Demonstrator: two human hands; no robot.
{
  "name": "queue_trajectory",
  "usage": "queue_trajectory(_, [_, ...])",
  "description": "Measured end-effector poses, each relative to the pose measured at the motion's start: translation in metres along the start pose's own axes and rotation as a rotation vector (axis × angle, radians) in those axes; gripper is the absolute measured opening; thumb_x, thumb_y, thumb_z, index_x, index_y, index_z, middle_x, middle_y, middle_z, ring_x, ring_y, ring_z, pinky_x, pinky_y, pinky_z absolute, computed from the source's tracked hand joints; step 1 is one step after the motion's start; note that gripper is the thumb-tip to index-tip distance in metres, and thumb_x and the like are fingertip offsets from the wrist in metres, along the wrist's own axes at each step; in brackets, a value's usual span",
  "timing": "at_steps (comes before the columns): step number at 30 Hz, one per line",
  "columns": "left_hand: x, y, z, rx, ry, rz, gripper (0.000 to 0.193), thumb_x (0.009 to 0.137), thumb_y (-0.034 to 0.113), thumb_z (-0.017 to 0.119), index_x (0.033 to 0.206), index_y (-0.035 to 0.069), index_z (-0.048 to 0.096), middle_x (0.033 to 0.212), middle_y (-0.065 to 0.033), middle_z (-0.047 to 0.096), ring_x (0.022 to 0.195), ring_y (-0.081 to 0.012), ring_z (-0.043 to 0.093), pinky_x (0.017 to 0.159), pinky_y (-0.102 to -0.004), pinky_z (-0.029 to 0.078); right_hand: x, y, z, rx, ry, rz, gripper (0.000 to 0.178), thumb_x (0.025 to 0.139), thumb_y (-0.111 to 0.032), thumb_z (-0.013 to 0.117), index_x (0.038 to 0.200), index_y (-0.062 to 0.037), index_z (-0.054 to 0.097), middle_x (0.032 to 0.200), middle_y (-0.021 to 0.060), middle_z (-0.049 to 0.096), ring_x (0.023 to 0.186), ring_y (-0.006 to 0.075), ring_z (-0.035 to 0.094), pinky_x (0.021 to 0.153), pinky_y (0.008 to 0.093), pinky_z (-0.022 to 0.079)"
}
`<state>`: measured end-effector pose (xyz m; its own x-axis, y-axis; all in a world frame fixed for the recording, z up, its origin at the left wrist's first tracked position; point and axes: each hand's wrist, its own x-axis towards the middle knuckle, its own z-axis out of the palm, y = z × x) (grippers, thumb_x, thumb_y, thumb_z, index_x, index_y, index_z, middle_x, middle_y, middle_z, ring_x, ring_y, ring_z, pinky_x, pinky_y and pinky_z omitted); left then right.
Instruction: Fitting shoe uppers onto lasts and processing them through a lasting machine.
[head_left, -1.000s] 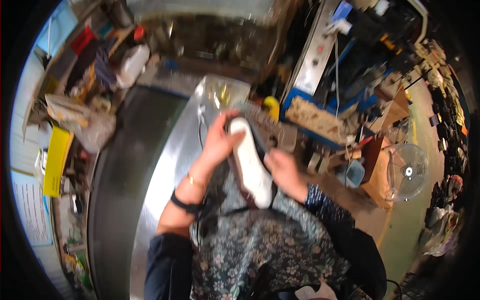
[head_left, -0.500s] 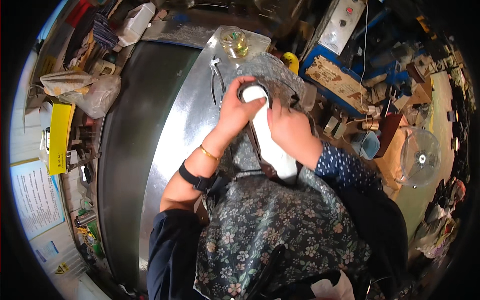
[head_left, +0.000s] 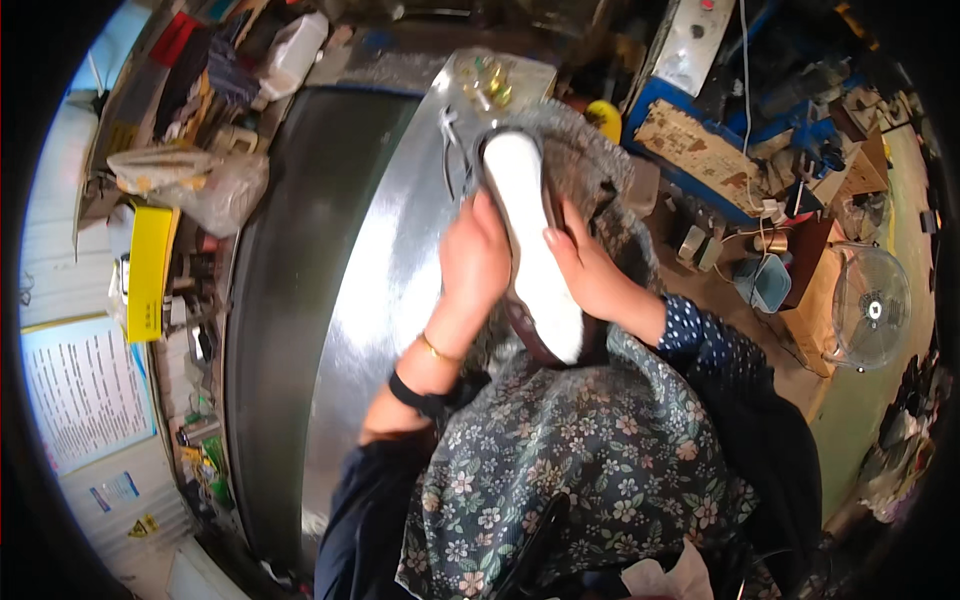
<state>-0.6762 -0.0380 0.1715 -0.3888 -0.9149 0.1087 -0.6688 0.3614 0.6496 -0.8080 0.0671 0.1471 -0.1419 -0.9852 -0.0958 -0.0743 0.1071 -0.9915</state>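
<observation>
A dark brown shoe lies over my lap with its opening up, a white insole showing along its length. My left hand is closed on the shoe's left side, the thumb along its edge. On the opposite side my right hand grips the rim with fingers curled round the outside. Part of the fingers of both hands is hidden by the shoe. Beneath it, a floral apron covers my lap. Beyond my left hand, metal pincers lie on the shiny metal tabletop.
A glass jar with yellowish contents stands at the tabletop's far end. Left of the metal runs a dark belt, then a yellow box. At the right are a blue machine, a blue tub and a round fan.
My left hand has slid from the shoe's far end down to its left side. My right hand has shifted along the right side and opened slightly. More of the insole shows.
</observation>
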Motion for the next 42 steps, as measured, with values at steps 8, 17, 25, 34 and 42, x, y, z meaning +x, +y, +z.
queue_trajectory(8, [-0.03,-0.033,-0.012,-0.085,-0.315,0.165,0.053,0.102,0.03,0.045,0.144,-0.001,0.036,0.099,-0.0347,0.064,0.088,-0.05,0.064,0.078,-0.0546,0.051,-0.003,0.035,0.017,-0.052,0.121,-0.221,0.07,0.103,-0.019,0.044,0.152,0.0089,0.002,0.156,0.0296,0.023,0.146,0.0373,0.026,0.117,0.0405,0.024])
queue_trajectory(17, [-0.019,-0.016,0.019,-0.978,-0.215,-0.131,0.047,0.108,0.035,0.033,0.127,0.0,0.058,0.116,-0.0052,0.064,0.105,-0.0152,0.058,0.096,-0.0319,0.045,-0.016,0.025,0.006,-0.078,0.202,-0.285,0.067,0.104,-0.02,0.04,0.154,0.0034,0.001,0.152,0.0271,0.029,0.138,0.0361,0.038,0.114,0.0405,0.03])
queue_trajectory(25, [0.06,0.027,0.008,-1.081,-0.594,-0.18,0.044,0.106,0.04,0.043,0.124,0.003,0.059,0.109,-0.0031,0.065,0.101,-0.0112,0.059,0.092,-0.0275,0.048,0.002,-0.004,-0.051,-0.004,0.016,0.069,0.071,0.106,-0.053,0.028,0.151,0.0012,0.027,0.151,0.0182,0.041,0.14,0.0269,0.039,0.115,0.0362,0.031])
queue_trajectory(34, [0.056,0.019,0.011,-1.184,-0.662,0.011,0.035,0.103,0.021,0.053,0.131,0.0,0.056,0.129,-0.0071,0.06,0.119,-0.0165,0.053,0.104,-0.03,0.039,0.069,-0.003,-0.056,0.271,-0.007,-0.274,0.038,0.105,-0.019,0.048,0.139,-0.0018,0.051,0.139,0.009,0.054,0.132,0.0208,0.046,0.113,0.0331,0.033])
queue_trajectory(42, [0.069,0.017,0.015,-1.077,-0.663,-0.028,0.038,0.103,0.019,0.053,0.136,0.001,0.051,0.127,-0.0095,0.059,0.119,-0.0166,0.053,0.103,-0.0303,0.041,0.077,-0.006,-0.081,0.639,-0.252,-0.126,0.042,0.105,-0.022,0.045,0.14,0.0002,0.05,0.147,0.0111,0.047,0.141,0.0234,0.036,0.117,0.0351,0.025])
